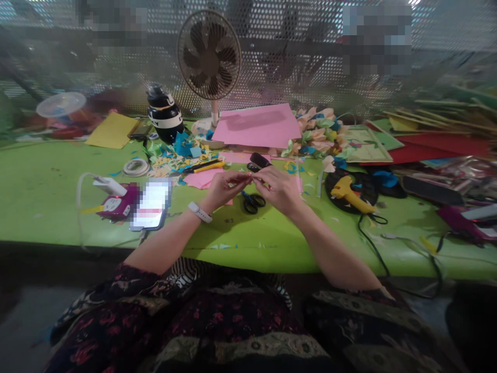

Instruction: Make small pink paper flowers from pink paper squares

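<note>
My left hand [229, 187], with a white band at the wrist, meets my right hand [280, 189] above the middle of the green table. The fingertips of both hands are pinched together, and whatever lies between them is too small and covered to name. Just below the fingers lie scissors [251, 203] with dark handles, their blades partly hidden. A black rounded tool [259, 160] rests right behind my right hand. Beyond my left hand are a yellow and black cutter knife [207, 166] and a pink paper piece [202, 178].
Leftward lie a phone [151, 204], a purple power socket [118, 202] and a tape roll [135, 167]. A yellow glue gun [351, 192] sits on a black round tray at right, its cable trailing. Behind stand a fan [209, 54], a black bottle [165, 116] and pink sheets [258, 124].
</note>
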{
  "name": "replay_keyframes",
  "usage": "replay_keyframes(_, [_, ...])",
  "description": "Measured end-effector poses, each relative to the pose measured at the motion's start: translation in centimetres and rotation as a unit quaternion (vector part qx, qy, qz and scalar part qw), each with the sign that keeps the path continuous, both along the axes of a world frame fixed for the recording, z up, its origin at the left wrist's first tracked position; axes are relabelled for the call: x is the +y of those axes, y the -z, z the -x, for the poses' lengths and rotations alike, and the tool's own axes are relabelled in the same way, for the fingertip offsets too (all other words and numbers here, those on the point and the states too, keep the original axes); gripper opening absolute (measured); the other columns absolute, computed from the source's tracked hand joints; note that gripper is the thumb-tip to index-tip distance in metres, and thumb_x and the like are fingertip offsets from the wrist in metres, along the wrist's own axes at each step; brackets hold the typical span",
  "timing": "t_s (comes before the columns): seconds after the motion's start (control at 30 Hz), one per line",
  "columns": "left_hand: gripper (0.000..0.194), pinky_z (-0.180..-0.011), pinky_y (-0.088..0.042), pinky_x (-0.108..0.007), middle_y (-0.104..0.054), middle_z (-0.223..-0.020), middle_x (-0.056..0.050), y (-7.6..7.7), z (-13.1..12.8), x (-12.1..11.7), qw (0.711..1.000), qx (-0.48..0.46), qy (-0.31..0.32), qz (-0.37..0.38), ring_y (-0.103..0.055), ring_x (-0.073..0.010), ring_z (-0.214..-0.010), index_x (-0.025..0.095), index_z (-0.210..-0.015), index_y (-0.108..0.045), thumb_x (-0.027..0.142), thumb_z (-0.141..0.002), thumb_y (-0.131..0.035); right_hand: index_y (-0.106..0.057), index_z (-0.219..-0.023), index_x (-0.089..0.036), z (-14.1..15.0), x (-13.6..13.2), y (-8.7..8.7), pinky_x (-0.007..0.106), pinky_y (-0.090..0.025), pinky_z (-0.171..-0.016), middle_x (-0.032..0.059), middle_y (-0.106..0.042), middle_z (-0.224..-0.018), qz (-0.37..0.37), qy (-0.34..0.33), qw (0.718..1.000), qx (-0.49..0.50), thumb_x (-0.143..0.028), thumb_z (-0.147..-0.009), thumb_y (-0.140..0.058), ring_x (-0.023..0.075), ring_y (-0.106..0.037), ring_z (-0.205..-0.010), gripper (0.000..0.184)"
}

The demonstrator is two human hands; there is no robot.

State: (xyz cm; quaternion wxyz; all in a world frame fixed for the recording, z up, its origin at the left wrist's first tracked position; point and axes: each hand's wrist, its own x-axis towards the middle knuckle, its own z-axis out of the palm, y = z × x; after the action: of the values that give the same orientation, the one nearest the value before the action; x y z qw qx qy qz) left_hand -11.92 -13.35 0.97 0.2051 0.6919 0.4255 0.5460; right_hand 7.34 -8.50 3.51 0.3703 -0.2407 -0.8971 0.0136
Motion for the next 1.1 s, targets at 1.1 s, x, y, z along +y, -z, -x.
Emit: replay_keyframes(1.1, [0.017, -0.073, -0.055, -0.034, -0.078, -0.091, -0.007, 2.3, 1.0, 1.4, 0.976, 0.217, 0.0, 0.001, -0.072, -0.0217, -0.082, 0.024, -0.091, -0.077, 0.033, -0.085, -0.064, -0.079, -0.086, -0.023, -7.5, -0.6, 4.4, 0.033, -0.051, -0.073, 0.0053, -0.075, -0.089, 0.23, 0.093, 0.967, -0.055, -0.027, -0.085, -0.065, 0.0187, -0.066, -0.079, 0.014])
